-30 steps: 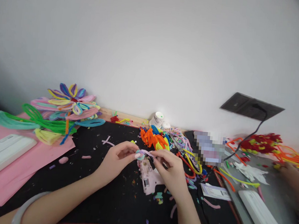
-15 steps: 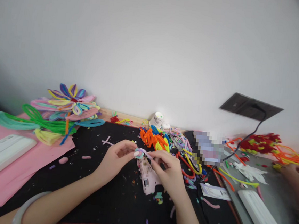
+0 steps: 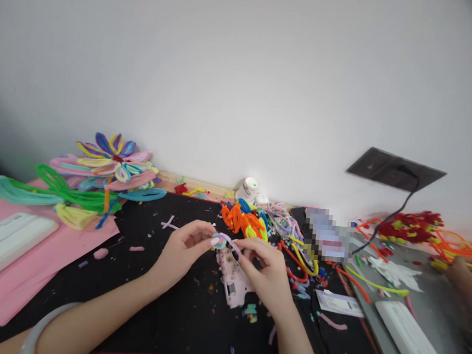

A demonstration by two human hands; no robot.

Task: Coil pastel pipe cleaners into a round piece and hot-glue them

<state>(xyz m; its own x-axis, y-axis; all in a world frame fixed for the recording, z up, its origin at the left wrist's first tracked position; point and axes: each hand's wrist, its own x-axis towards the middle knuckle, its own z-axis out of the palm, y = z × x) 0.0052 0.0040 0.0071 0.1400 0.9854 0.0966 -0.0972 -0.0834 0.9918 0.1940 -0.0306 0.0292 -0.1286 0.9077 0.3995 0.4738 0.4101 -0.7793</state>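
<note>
Head view: my left hand pinches the small pastel fuzzy piece between thumb and fingers | my right hand grips its lilac end (dark bit showing there) | piece sits just above the pink device on the black mat | orange bundles lie beyond.

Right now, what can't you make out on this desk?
- Small piece between the left hand and right hand: head view, partly covered by fingers.
- Phone screen: head view, pixelated.
- Print on the white label: head view, too small.
- Far-right person's hand: head view, blurred, cut off by the edge.
</note>
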